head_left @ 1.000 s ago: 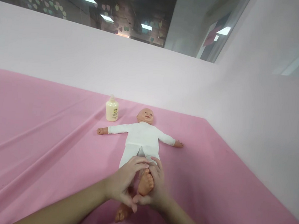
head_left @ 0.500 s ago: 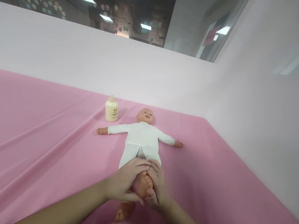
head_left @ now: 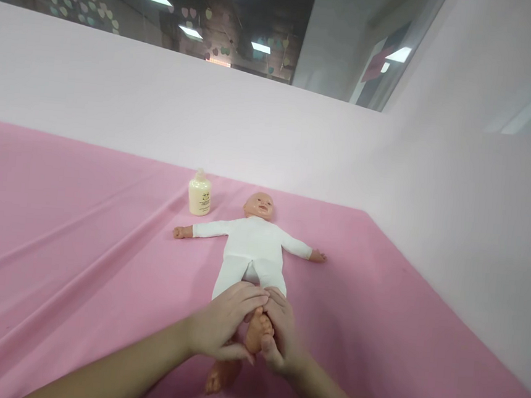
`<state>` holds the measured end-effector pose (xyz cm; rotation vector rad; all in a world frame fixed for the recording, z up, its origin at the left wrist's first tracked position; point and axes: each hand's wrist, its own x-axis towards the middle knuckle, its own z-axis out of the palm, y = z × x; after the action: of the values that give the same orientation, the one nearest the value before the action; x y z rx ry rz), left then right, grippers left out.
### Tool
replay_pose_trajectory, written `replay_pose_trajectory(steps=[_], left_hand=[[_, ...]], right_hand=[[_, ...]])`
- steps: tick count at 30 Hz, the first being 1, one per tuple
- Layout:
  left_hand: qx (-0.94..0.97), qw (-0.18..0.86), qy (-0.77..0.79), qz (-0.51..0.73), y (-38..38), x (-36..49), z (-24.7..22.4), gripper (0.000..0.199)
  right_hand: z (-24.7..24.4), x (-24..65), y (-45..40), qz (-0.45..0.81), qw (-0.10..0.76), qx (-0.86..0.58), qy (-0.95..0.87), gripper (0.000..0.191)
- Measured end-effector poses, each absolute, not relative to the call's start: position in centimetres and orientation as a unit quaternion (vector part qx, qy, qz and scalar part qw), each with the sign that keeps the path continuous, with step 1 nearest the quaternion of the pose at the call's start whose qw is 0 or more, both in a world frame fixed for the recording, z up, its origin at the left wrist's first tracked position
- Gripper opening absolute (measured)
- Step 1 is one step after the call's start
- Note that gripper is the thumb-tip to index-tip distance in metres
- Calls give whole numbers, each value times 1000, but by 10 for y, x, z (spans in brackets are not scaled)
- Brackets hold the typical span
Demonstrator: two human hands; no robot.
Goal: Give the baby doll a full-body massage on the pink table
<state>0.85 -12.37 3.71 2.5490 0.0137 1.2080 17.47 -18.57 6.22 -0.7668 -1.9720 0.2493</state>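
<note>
A baby doll (head_left: 255, 238) in a white suit lies on its back on a pink sheet, arms spread and head away from me. My left hand (head_left: 224, 319) curls round one raised foot of the doll (head_left: 257, 331) from the left, thumb below it. On the right side of the same foot, my right hand (head_left: 282, 330) is wrapped, its thumb against the sole near the toes. The fingertips of both hands meet above the foot. The doll's other foot (head_left: 218, 377) rests beneath my left hand.
A pale yellow pump bottle (head_left: 199, 193) stands left of the doll's head. The pink sheet (head_left: 80, 238) has long folds on the left. White walls (head_left: 162, 109) rise behind and at the right, with a window (head_left: 243, 23) above.
Both hands stay round the foot and have shifted very slightly down in view. The held foot has tilted a little, and my right thumb lies nearer its toes.
</note>
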Motion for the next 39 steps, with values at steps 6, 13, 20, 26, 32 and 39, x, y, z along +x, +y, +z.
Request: replay_pose_trajectory(steps=[6,13,20,26,32,39], left_hand=[[899,150,9,410,-123,8,30,83],[894,148,-11,422,-121,10,26,82],[896,137,-21,422,-123,10,31,80],[901,129,-19,413,-123,10,30,80],[898,128,-16,421,-124,10,31,77],[892,127,-20,434,-124,11,31,74]], right_hand=[[72,173,-188,107,489,-294,-814,41],[75,175,-190,143,496,-279,-810,36],[72,174,-191,182,512,-272,-794,26],[73,172,-192,194,529,-268,-781,22],[75,170,-193,212,543,-258,-770,20],[67,171,-193,221,553,-256,-761,20]])
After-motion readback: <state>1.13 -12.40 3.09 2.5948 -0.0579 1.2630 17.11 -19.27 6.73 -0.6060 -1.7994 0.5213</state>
